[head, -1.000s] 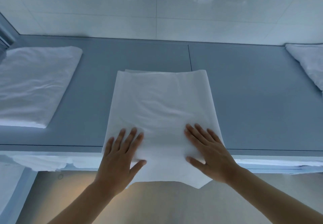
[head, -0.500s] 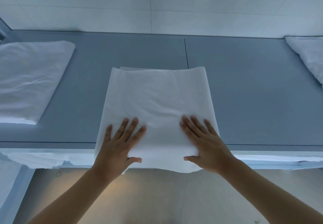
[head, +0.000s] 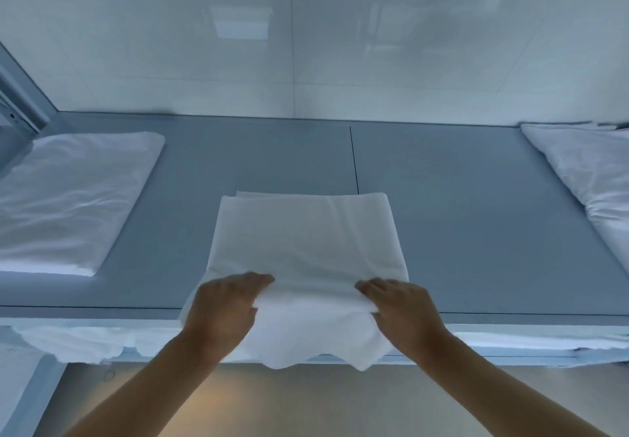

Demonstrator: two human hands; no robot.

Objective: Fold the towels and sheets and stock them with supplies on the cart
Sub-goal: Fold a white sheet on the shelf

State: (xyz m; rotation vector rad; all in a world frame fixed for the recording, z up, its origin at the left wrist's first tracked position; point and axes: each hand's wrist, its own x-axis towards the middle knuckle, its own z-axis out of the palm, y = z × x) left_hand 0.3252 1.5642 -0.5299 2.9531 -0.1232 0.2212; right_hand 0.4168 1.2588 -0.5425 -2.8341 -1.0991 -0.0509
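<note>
A white folded sheet point(head: 306, 239) lies in the middle of the grey table point(head: 459, 215), and its near end hangs over the front edge. My left hand point(head: 223, 307) grips the sheet's near left part with fingers curled over a raised fold. My right hand point(head: 401, 307) grips the near right part the same way. The cloth bunches up between the two hands at the table edge.
A folded white sheet point(head: 68, 198) lies at the table's left end, another white pile point(head: 592, 177) at the right end. A glossy white wall point(head: 306, 45) stands behind the table. More white cloth point(head: 75, 341) hangs below the front edge, above a beige floor point(head: 306, 402).
Both hands were pressing flat on the sheet. They have slid back toward the table edge and curled round the cloth, lifting a fold there.
</note>
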